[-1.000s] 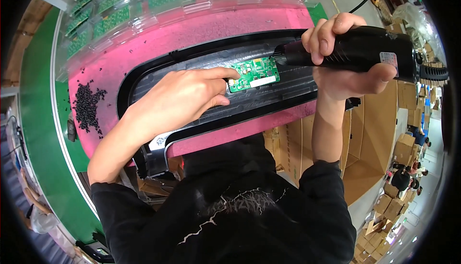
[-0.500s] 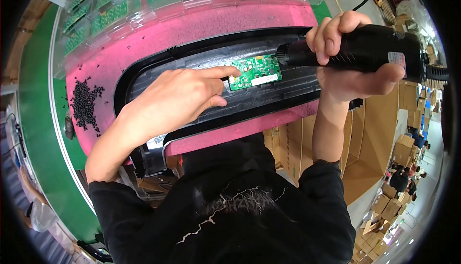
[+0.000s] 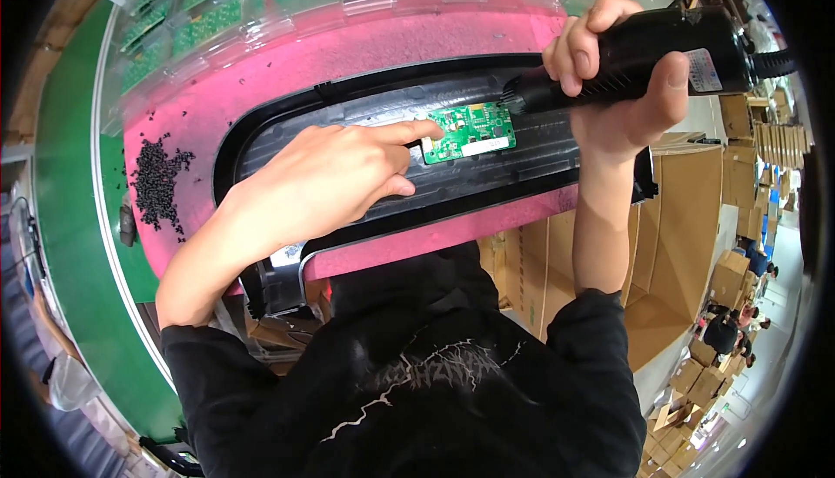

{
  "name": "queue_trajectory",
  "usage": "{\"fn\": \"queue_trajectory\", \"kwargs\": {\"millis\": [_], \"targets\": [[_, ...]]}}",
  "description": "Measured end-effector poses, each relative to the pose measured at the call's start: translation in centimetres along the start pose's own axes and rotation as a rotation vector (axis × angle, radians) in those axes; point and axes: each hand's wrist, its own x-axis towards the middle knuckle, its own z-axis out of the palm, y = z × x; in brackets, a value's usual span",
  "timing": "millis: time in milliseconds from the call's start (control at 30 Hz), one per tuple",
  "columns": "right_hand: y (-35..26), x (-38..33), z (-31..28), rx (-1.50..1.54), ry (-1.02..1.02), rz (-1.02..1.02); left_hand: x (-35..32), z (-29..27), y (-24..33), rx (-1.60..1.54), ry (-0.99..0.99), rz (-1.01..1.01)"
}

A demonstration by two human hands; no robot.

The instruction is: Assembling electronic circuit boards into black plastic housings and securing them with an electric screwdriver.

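Note:
A long black plastic housing (image 3: 544, 143) lies hollow side up in front of me. Inside it sits a green circuit board (image 3: 474, 121) with a white label strip. The index finger of my left hand (image 3: 322, 169) is stretched out onto the board's left end; the thumb stands apart and the other fingers curl loosely, with nothing held. My right hand (image 3: 613, 121) grips a thick black corded power screwdriver (image 3: 648, 47), its thumb held off the body. The tool's dark tip meets the board's upper right corner, and the exact contact point is too small to make out.
A pile of small black screws (image 3: 158, 184) lies left on the pink mat (image 3: 417, 30). Clear plastic trays (image 3: 348, 1) of green boards stand along the far side. An open cardboard box (image 3: 674, 243) is at the right. Farther right are stacked cartons and people.
My right hand and the back of the screwdriver have risen and swung slightly left, while the tip stays at the board's corner. The housing and board have shifted slightly right.

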Motion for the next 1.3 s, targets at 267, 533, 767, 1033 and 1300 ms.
{"fn": "queue_trajectory", "kwargs": {"millis": [267, 533, 767, 1033, 1300], "targets": [[-3.2, -1.5, 2.2, 0.577, -0.02, -0.077, 0.5, -0.1, -0.3, -0.093, 0.203, 0.125], [-4.9, -1.2, 3.9, 0.628, -0.138, -0.117, 0.2, 0.0, -0.1, -0.269, 0.482, 0.226], [-4.1, -0.4, 5.1, 0.556, -0.237, -0.186, 0.3, -0.4, 0.2, -0.423, 0.542, 0.163], [-2.2, 0.0, 4.5, 0.393, -0.25, -0.153, 0.4, -0.7, 0.2, -0.255, 0.762, 0.018], [0.6, -0.7, 5.2, 0.263, -0.099, -0.071, 0.7, -0.8, -0.1, -0.364, 0.612, -0.168]]}}
